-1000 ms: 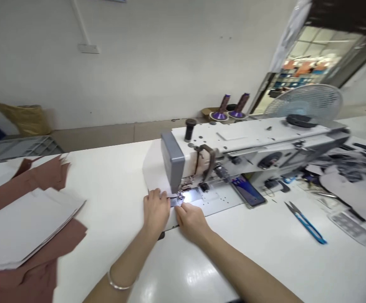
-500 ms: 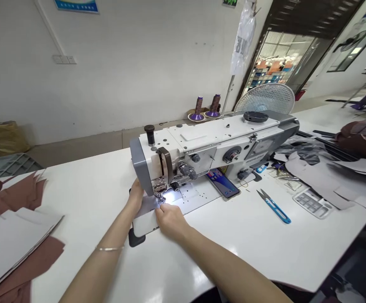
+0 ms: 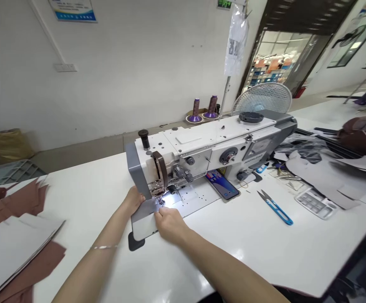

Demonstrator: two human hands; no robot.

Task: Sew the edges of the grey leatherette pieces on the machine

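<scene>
The left hand [image 3: 133, 200], with a thin silver bracelet [image 3: 103, 247] at its wrist, and the right hand [image 3: 170, 225] both lie on a pale grey flat panel [image 3: 143, 223], fingers curled, at the steel presser foot [image 3: 159, 201] of a white-and-grey industrial sewing machine [image 3: 201, 145] on the glossy white bench [image 3: 265, 252]. The panel sits under the brightly lit foot. The fingertips and machine head hide the needle and stitching, so whether either hand pinches the panel cannot be told.
</scene>
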